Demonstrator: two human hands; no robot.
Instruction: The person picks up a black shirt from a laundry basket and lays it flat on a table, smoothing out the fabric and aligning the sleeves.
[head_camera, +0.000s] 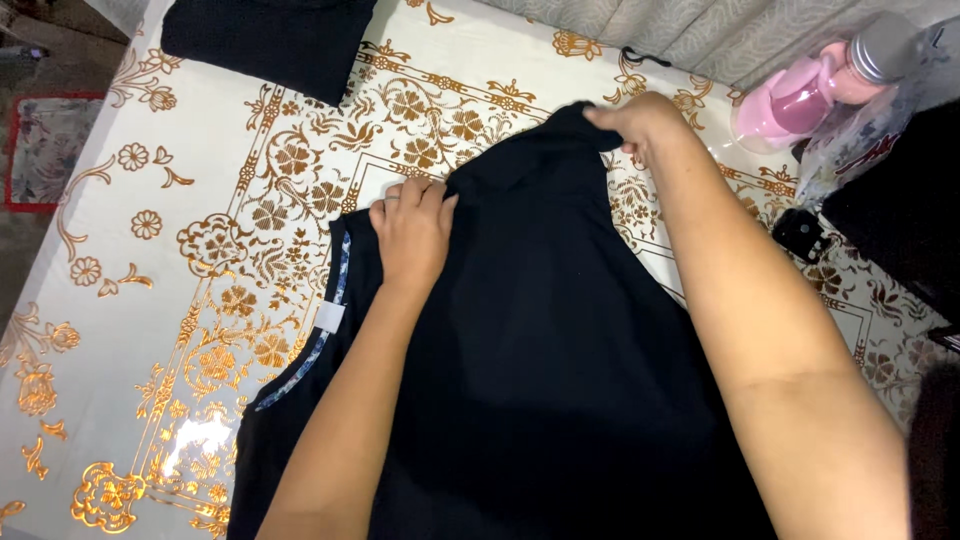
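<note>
A black garment (540, 340) lies spread on a white cloth with gold flower patterns (200, 180). Its left edge shows a blue patterned trim and a small white label (329, 317). My left hand (412, 232) presses flat on the garment's upper left part, fingers curled over a fold. My right hand (640, 122) pinches the garment's far top edge and lifts it slightly off the cloth. Both forearms reach across the fabric from the lower right.
A folded dark garment (265, 40) lies at the far left top. A pink bottle with a grey cap (810, 85) in clear plastic sits at the far right, beside a black object (895, 210). Grey patterned fabric (720, 35) runs along the back.
</note>
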